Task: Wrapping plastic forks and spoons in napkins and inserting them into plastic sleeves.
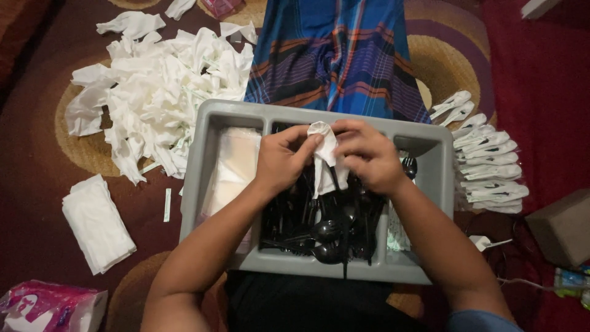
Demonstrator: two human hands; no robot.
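My left hand (pixel 281 158) and my right hand (pixel 366 157) both grip a white paper napkin (pixel 326 154) wrapped round black plastic cutlery, held over the middle of a grey compartment tray (pixel 319 114). The tray's centre compartment holds a heap of black plastic spoons and forks (pixel 326 230). Its left compartment holds flat white napkins (pixel 233 163). The wrapped utensils' handles hang down below the napkin.
A big pile of crumpled white wrappers (pixel 160 92) lies at the upper left on the patterned rug. A stack of napkins (pixel 95 224) and a pink tissue pack (pixel 49 307) are at the left. Wrapped cutlery bundles (pixel 488 157) are rowed at the right, beside a brown box (pixel 562 227).
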